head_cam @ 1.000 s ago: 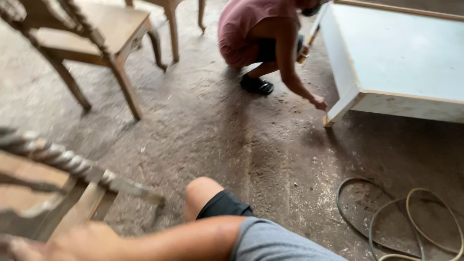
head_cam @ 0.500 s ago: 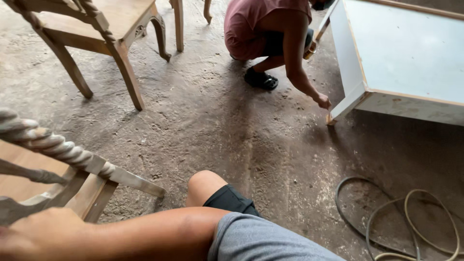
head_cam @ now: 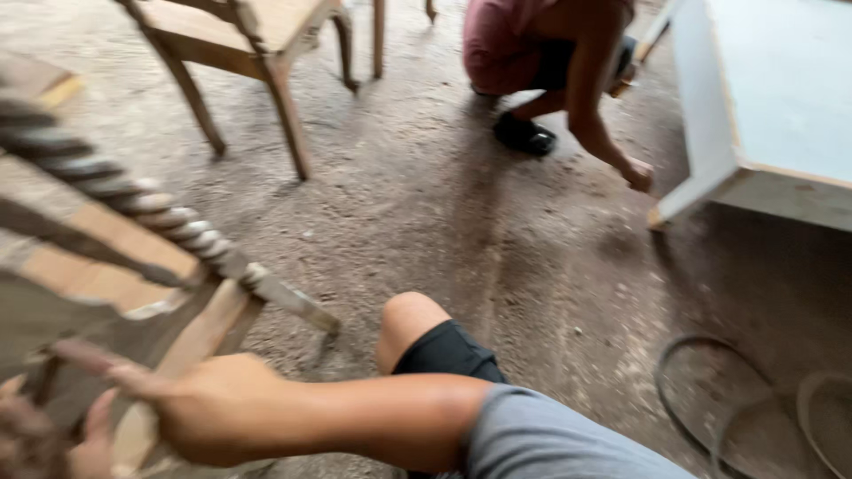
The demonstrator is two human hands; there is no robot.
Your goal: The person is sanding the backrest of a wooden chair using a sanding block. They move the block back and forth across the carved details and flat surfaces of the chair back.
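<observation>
Your right hand [head_cam: 217, 408] reached across your body to the lower left, fingers stretched out and laid against the frame of the wooden chair [head_cam: 133, 266] that lay tipped beside you; the blur kept me from telling whether it had truly closed on a rail. Your left hand [head_cam: 80, 443] sat just beside it at the bottom left corner (only fingertips showed), touching or nearly touching the same frame, its grip also impossible to judge. The chair lay to your left, just above and left of both hands, and its twisted spindle [head_cam: 151, 208] ran its long axis from upper left down to lower right, ending near your bare knee [head_cam: 410, 319]. The right hand was the one more fully on the wood. Farther off, another person's hand [head_cam: 637, 173] rested by the corner of a pale blue panel [head_cam: 781, 98], and a second chair [head_cam: 253, 44] stood upright on the floor [head_cam: 461, 231].
</observation>
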